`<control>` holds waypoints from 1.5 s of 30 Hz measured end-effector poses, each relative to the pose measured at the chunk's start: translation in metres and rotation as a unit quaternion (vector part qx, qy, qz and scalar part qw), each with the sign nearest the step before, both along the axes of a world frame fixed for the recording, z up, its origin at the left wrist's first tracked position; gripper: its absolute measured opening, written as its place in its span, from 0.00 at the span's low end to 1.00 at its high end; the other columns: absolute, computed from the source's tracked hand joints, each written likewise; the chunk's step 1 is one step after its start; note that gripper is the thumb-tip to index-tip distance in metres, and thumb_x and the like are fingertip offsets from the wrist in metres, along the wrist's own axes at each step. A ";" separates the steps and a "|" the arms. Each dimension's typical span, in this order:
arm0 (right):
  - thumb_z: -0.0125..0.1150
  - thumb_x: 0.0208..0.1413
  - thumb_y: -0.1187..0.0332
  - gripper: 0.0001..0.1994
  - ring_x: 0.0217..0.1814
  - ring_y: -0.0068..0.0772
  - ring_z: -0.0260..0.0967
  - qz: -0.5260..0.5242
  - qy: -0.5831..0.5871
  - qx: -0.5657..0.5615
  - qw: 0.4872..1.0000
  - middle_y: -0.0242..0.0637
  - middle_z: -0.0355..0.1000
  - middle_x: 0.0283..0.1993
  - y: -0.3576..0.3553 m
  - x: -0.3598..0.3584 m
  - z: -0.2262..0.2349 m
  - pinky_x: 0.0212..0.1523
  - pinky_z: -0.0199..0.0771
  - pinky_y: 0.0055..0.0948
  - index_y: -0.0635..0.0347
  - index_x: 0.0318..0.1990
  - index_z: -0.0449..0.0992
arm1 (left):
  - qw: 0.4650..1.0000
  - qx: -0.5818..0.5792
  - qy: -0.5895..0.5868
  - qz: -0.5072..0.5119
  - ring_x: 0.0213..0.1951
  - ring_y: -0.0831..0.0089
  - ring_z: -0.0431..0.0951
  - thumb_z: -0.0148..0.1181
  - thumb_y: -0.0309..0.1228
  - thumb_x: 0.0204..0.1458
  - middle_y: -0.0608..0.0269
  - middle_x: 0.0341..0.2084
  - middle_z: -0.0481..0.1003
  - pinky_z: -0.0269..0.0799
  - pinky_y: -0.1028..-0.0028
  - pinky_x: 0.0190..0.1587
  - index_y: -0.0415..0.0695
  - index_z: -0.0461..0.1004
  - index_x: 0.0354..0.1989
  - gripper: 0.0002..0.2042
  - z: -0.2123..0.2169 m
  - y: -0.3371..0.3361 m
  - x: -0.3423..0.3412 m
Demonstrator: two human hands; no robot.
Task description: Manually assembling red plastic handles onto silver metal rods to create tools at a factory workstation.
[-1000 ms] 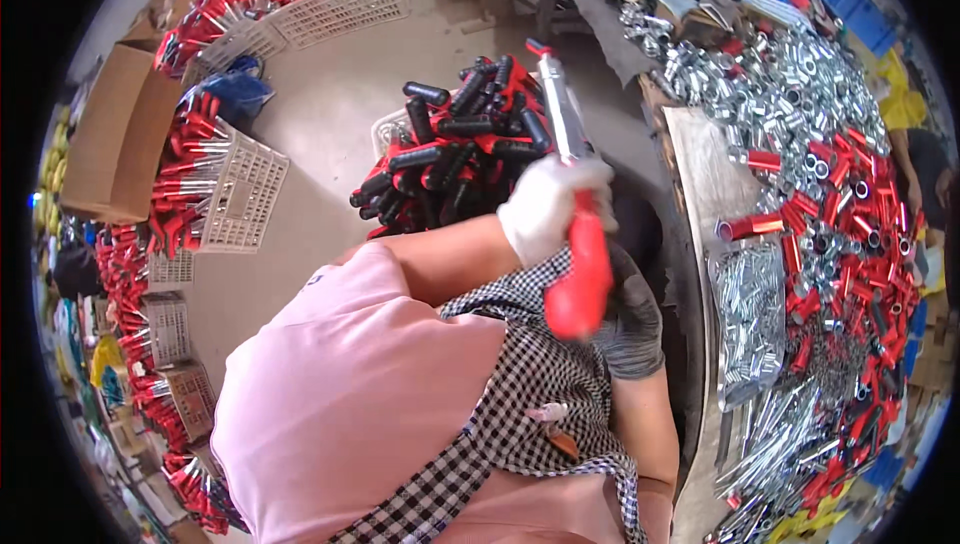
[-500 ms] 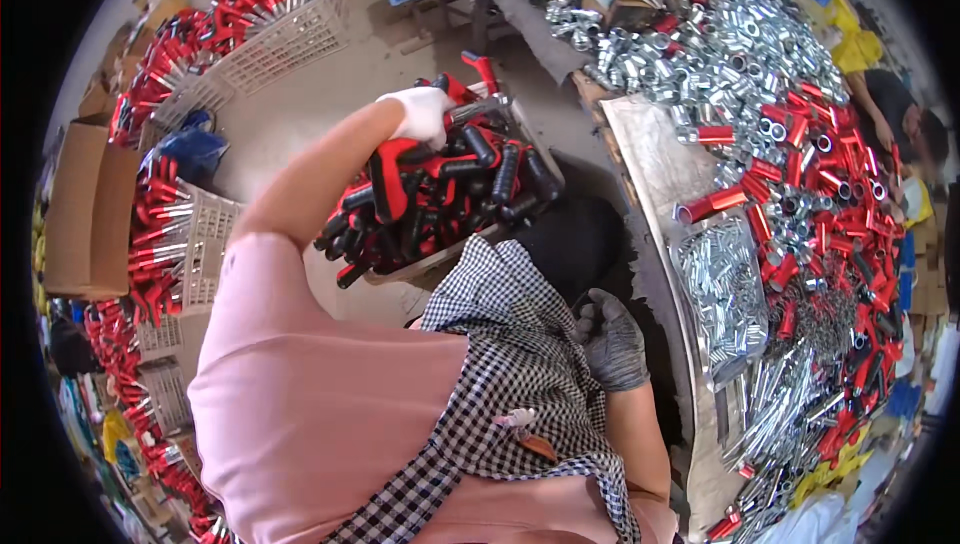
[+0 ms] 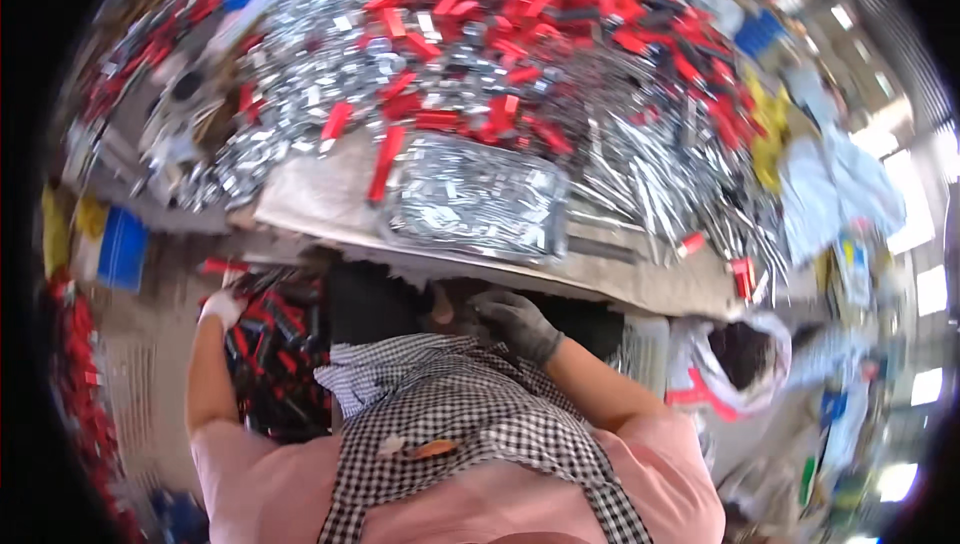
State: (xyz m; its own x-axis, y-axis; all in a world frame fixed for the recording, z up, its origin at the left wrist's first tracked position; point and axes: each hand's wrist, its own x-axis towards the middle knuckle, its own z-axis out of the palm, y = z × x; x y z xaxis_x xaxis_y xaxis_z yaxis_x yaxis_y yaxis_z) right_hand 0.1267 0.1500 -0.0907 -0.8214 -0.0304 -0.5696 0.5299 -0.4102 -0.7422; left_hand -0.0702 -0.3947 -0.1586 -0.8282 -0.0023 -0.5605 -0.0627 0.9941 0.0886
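Note:
My left hand, in a white glove, is at the far left edge of a crate of red-and-black handles. A red piece with a pale shaft lies just beyond its fingers. Motion smears that hand, so whether it grips this piece does not show. In front of my checked apron, my right hand wears a dark grey glove. Its fingers are loosely bent and apart, with nothing seen in them. Ahead of it, a clear tray of small metal pins rests at the bench's near edge.
The bench carries heaps of silvery metal sleeves, red tubes and long metal rods. An open white sack stands at the right, below the bench. A blue bin is at the left.
The view has swung right toward the bench, which now spans the top. The crate and my left hand now appear at the lower left. My right hand has moved in front of the apron.

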 end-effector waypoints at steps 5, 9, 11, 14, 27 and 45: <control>0.61 0.58 0.66 0.15 0.39 0.26 0.72 0.148 0.076 0.043 0.985 0.36 0.74 0.40 0.022 0.005 0.018 0.41 0.77 0.29 0.61 0.51 0.76 | 0.993 -0.003 0.116 0.019 0.49 0.45 0.76 0.58 0.43 0.52 0.39 0.44 0.77 0.69 0.56 0.54 0.41 0.77 0.49 0.21 0.022 0.022 0.010; 0.62 0.58 0.69 0.17 0.45 0.28 0.74 0.210 0.219 0.158 0.940 0.36 0.76 0.45 0.069 0.007 0.074 0.51 0.74 0.29 0.62 0.55 0.74 | 0.956 0.025 0.285 -0.063 0.45 0.46 0.76 0.59 0.39 0.53 0.43 0.41 0.78 0.70 0.55 0.52 0.40 0.78 0.44 0.17 0.052 0.062 0.018; 0.62 0.55 0.72 0.18 0.45 0.27 0.73 0.120 0.177 0.302 0.929 0.38 0.77 0.44 0.104 0.009 0.120 0.51 0.74 0.28 0.64 0.54 0.74 | 0.877 0.144 0.443 -0.113 0.42 0.48 0.76 0.60 0.32 0.53 0.47 0.38 0.78 0.71 0.58 0.49 0.40 0.78 0.40 0.11 0.077 0.108 0.024; 0.65 0.55 0.62 0.20 0.44 0.37 0.76 -0.059 0.257 0.689 0.676 0.40 0.78 0.43 0.234 0.003 0.044 0.43 0.76 0.34 0.63 0.52 0.73 | 0.797 0.264 0.486 -0.243 0.41 0.50 0.77 0.59 0.23 0.50 0.48 0.37 0.77 0.71 0.60 0.49 0.38 0.76 0.40 0.10 0.119 0.194 0.030; 0.59 0.55 0.71 0.12 0.42 0.50 0.74 -0.171 0.240 0.813 0.502 0.50 0.76 0.41 0.191 -0.003 0.074 0.44 0.73 0.40 0.65 0.45 0.76 | 0.764 0.593 0.219 -0.133 0.42 0.62 0.81 0.62 0.27 0.51 0.51 0.38 0.80 0.75 0.67 0.45 0.36 0.67 0.57 0.23 0.192 0.432 0.106; 0.57 0.65 0.62 0.21 0.39 0.20 0.69 -0.052 0.322 0.086 0.941 0.33 0.74 0.42 0.021 -0.001 0.054 0.40 0.70 0.22 0.68 0.58 0.67 | 0.716 0.565 0.382 -0.150 0.22 0.81 0.72 0.59 0.19 0.49 0.59 0.29 0.78 0.71 0.79 0.26 0.34 0.68 0.56 0.23 0.179 0.445 0.094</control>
State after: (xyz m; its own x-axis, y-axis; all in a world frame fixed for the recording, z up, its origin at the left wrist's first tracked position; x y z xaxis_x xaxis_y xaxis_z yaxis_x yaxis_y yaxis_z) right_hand 0.1253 0.1708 -0.0371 -0.9916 0.1158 0.0578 -0.0883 -0.2789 -0.9563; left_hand 0.0235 0.0504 0.0209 -0.7623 0.3378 0.5521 0.6342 0.2192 0.7415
